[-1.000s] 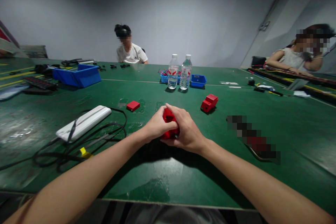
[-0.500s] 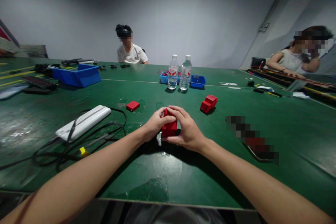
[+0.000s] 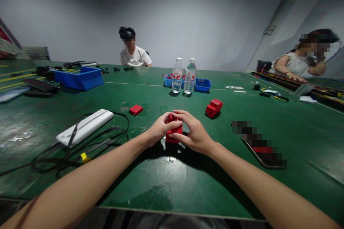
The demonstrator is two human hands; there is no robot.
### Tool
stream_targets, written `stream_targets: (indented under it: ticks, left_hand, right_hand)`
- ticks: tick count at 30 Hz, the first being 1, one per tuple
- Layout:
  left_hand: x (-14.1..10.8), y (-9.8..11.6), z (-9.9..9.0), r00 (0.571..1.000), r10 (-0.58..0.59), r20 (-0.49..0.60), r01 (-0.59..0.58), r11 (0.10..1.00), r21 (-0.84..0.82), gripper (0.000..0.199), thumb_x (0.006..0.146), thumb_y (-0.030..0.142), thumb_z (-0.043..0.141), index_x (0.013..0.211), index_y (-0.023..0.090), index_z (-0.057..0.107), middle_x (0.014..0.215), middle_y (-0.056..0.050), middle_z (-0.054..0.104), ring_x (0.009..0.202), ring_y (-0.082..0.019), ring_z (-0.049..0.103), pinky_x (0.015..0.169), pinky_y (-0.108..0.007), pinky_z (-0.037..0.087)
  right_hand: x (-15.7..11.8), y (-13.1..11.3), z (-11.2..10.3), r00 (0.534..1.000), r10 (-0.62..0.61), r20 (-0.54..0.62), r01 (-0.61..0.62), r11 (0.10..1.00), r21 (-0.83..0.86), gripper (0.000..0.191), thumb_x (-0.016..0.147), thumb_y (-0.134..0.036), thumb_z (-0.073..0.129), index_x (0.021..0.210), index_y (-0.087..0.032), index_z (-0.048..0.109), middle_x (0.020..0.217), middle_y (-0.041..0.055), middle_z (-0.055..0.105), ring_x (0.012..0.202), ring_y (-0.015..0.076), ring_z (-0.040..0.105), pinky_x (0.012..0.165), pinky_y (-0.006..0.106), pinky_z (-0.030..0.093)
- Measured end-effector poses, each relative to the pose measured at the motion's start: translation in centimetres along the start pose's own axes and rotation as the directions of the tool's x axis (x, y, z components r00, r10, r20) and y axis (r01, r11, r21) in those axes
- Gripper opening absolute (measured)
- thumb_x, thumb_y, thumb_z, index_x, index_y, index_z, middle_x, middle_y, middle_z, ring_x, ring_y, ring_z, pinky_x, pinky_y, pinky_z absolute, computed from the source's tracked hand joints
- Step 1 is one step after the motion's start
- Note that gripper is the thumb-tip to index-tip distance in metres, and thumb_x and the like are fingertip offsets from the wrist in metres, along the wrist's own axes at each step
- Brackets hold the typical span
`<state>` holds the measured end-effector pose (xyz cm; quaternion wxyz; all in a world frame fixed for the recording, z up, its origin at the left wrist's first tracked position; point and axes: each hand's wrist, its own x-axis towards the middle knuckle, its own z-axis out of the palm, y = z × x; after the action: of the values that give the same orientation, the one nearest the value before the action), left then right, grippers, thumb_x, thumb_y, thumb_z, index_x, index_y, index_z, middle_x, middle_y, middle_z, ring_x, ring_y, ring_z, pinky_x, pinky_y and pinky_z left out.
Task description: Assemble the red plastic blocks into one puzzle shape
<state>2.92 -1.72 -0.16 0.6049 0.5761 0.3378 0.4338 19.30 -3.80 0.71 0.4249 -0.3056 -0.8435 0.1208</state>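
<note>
Between my two hands is a red block-like piece [image 3: 173, 139], held just above or on the green table; its underside contact cannot be made out. My left hand [image 3: 161, 128] grips it from the left, thumb laid across its near face. From the right, my right hand [image 3: 195, 130] closes round it, fingers over the top and thumb at the near face. The fingers cover much of the piece. A flat red block [image 3: 135, 110] lies beyond my left hand. To the far right of my right hand sits another red piece [image 3: 214, 108], stepped in shape with holes in its end.
A white power bank [image 3: 85, 127] with tangled black cables [image 3: 107, 141] lies left. A phone-like object [image 3: 258, 146], partly blurred out, lies right. Two water bottles [image 3: 190, 77] stand before small blue trays [image 3: 202, 84]. A blue bin [image 3: 80, 78] stands back left. Two people sit beyond.
My right thumb has moved up on the red piece's near face and the fingers have shifted slightly. Both hands still hold the piece in about the same place.
</note>
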Motion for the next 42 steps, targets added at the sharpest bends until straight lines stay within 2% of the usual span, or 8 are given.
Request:
stream_targets:
  ticks: [4,12,21,28,32,37,42]
  left_hand:
    - [0.0,0.0,0.0,1.0,0.007,0.005,-0.007,1.0,0.005,0.043,0.07,0.039,0.073,0.102,0.014,0.056,0.093,-0.003,0.059,0.083,-0.015,0.056,0.077,-0.026,0.043]
    - [-0.4,0.1,0.4,0.999,-0.021,-0.049,0.022,0.999,0.024,0.048,0.069,0.044,0.074,0.098,0.015,0.051,0.088,-0.001,0.057,0.079,-0.014,0.055,0.076,-0.028,0.042]
    - [-0.4,0.4,1.0,0.995,-0.077,-0.065,0.077,0.997,-0.002,0.048,0.071,0.048,0.072,0.098,0.016,0.051,0.082,-0.001,0.057,0.071,-0.012,0.054,0.065,-0.024,0.042]
    - [-0.5,0.5,1.1,0.99,-0.028,-0.138,0.015,0.995,-0.097,0.049,0.067,0.041,0.074,0.1,0.015,0.049,0.081,0.002,0.056,0.067,-0.01,0.052,0.067,-0.025,0.042]
    - [-0.3,0.6,0.7,0.989,-0.022,-0.149,0.004,0.993,-0.116,0.05,0.063,0.035,0.074,0.101,0.017,0.047,0.082,0.002,0.058,0.065,-0.01,0.052,0.063,-0.024,0.04]
    - [-0.1,0.5,0.3,0.994,-0.002,-0.11,-0.005,0.998,-0.062,0.047,0.066,0.033,0.07,0.103,0.015,0.047,0.081,0.002,0.058,0.065,-0.009,0.051,0.062,-0.024,0.039]
    - [-0.1,0.8,0.2,0.999,0.02,-0.051,-0.015,0.995,0.097,0.043,0.071,0.039,0.066,0.102,0.015,0.048,0.078,0.004,0.052,0.064,-0.009,0.046,0.064,-0.024,0.039]
  right_hand:
    - [-0.1,-0.1,0.1,1.0,-0.014,-0.022,0.013,0.999,-0.049,0.047,0.077,-0.036,0.071,0.118,-0.019,0.057,0.124,0.0157,0.06,0.119,0.0263,0.056,0.101,0.045,0.045]
    - [-0.1,-0.1,0.1,0.998,-0.068,0.001,0.068,0.995,-0.076,0.047,0.08,-0.038,0.068,0.12,-0.019,0.052,0.121,0.0148,0.062,0.112,0.0247,0.06,0.095,0.041,0.049]
    - [-0.1,0.3,-0.3,0.998,-0.06,0.028,0.062,0.995,-0.082,0.05,0.085,-0.04,0.062,0.127,-0.021,0.046,0.124,0.0145,0.061,0.114,0.0254,0.061,0.095,0.041,0.05]
    - [0.0,-0.4,-0.1,0.997,-0.079,0.027,0.079,0.997,-0.013,0.06,0.078,-0.04,0.07,0.128,-0.019,0.045,0.128,0.0144,0.057,0.119,0.0237,0.056,0.101,0.04,0.046]
    - [0.1,-0.1,0.1,0.994,-0.111,0.021,0.111,0.994,-0.01,0.057,0.078,-0.039,0.071,0.124,-0.019,0.045,0.132,0.0153,0.053,0.124,0.0235,0.05,0.104,0.041,0.043]
    - [0.0,0.0,0.2,0.993,-0.115,0.03,0.115,0.993,-0.003,0.057,0.078,-0.036,0.071,0.124,-0.019,0.044,0.13,0.016,0.053,0.123,0.0238,0.05,0.103,0.041,0.044]
    - [0.0,0.0,0.1,0.992,-0.118,0.04,0.119,0.993,-0.015,0.051,0.08,-0.034,0.069,0.123,-0.019,0.045,0.131,0.0163,0.051,0.125,0.0241,0.049,0.103,0.042,0.043]
